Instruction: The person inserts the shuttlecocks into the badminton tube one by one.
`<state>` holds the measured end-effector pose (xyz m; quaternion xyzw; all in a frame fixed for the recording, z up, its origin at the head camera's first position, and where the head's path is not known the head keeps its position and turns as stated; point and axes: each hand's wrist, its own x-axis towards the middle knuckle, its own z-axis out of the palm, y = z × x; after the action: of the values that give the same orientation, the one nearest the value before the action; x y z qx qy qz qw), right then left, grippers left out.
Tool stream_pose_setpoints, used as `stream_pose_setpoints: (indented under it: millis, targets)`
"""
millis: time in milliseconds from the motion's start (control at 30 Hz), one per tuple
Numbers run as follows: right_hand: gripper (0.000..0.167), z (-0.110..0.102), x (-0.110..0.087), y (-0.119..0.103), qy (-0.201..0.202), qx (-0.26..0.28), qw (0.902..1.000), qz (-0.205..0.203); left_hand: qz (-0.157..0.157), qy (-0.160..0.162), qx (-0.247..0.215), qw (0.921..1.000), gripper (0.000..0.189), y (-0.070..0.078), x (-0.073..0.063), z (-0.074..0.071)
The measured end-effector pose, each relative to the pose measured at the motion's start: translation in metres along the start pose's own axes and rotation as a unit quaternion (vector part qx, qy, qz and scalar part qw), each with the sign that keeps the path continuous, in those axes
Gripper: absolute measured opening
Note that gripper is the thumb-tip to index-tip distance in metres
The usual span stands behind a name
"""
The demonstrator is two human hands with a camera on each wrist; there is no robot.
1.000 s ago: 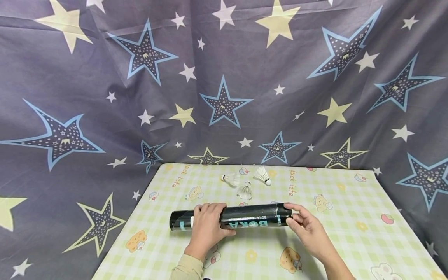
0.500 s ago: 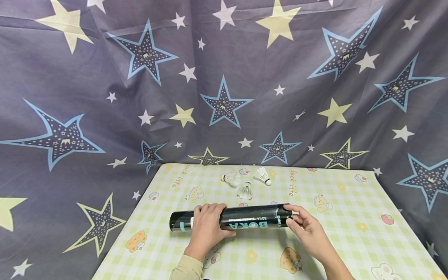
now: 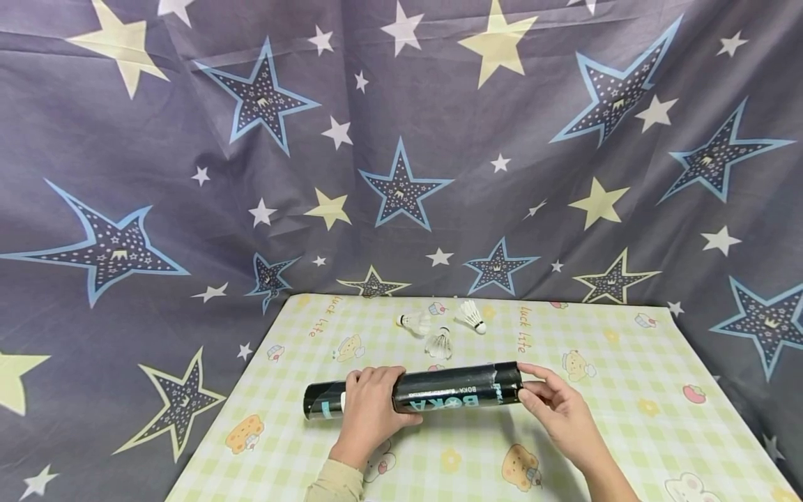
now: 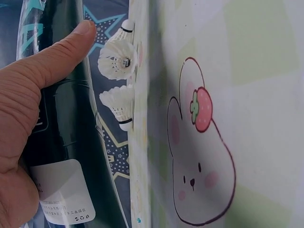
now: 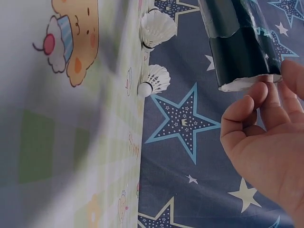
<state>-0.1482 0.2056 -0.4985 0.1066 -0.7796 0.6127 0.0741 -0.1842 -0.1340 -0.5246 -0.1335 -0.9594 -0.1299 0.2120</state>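
Observation:
A black shuttlecock tube [image 3: 439, 390] with BOKA lettering lies crosswise over the table, its right end tilted slightly higher in the head view. My left hand [image 3: 373, 415] grips it left of the middle, thumb along the near side; a white label [image 4: 66, 192] shows below that hand in the left wrist view. At the tube's right end my right hand [image 3: 564, 418] has thumb and fingers curled around the rim. The right wrist view shows a ragged white edge [image 5: 247, 83] there, with fingertips against it. The tube's inside is hidden.
Three shuttlecocks lie beyond the tube: a left one [image 3: 414, 322], a nearer one [image 3: 439, 343] and a right one [image 3: 472, 317]. A green-checked cloth [image 3: 627, 418] covers the table. Behind hangs a dark star-patterned curtain [image 3: 439, 104].
The tube's right end has risen slightly and its left end dipped a little. My right fingers have slid slightly right, off the tube's side to its rim. The shuttlecocks stay put.

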Motion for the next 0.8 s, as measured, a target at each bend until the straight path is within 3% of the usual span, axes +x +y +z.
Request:
stream_pose_setpoints:
  millis: [467, 800]
  targets:
    - [0.042, -0.012, 0.004, -0.001, 0.017, 0.001, 0.9998, 0.011, -0.005, 0.0, 0.001, 1.0, 0.092, -0.001, 0.0, 0.001]
    - [0.042, -0.029, 0.03, 0.007, 0.016, -0.005, 0.9998, 0.011, -0.007, 0.003, -0.008, 0.9999, 0.092, -0.001, -0.001, 0.0]
